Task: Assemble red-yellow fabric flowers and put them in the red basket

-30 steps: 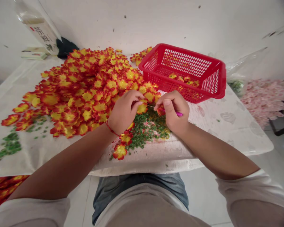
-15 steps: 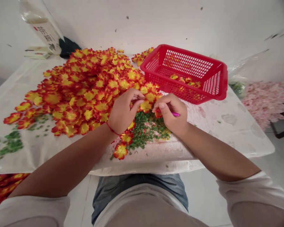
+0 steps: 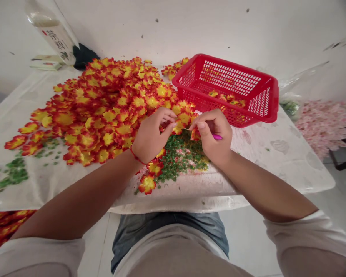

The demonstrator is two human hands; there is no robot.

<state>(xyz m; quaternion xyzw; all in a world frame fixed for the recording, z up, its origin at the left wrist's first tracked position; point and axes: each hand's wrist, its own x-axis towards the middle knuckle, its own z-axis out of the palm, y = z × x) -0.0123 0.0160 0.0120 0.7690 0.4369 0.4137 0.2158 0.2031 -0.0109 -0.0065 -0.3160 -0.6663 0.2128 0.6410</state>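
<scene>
- White patterned sheeting covers the table [image 3: 276, 165]; clock positions are read from the hands, with 12 o'clock away from the wearer.
- Flower heap [image 3: 103, 111], 9 to 10 o'clock: many red-edged yellow flowers, its near right side reaching the left hand.
- Red basket [image 3: 236, 109], 2 o'clock: perforated walls, with a few flowers [image 3: 229, 99] lying inside.
- Pink blossoms [image 3: 324, 125], 3 o'clock: a dense mass beyond the table's right edge.
- Bottle [image 3: 57, 40], 10 o'clock: clear, labelled, standing near a dark cloth [image 3: 85, 57].
- Left hand [image 3: 151, 136] and right hand [image 3: 216, 134], centre: apart, facing across a narrow gap. The right is closed around a magenta handle; the left has its thumb and fingers curled near a flower, and whether they pinch it cannot be told.
- Green pieces [image 3: 175, 159], 6 o'clock: small, loosely heaped in front of the hands.
- Worked flower [image 3: 178, 127], just beside the left fingertips; a second flower [image 3: 195, 134] shows under the right fingertips.
- Magenta handle [image 3: 217, 137]: one end projects at 3 o'clock from the right grip.
- Pale strand [image 3: 185, 129]: thin, spanning the gap between the hands.
</scene>
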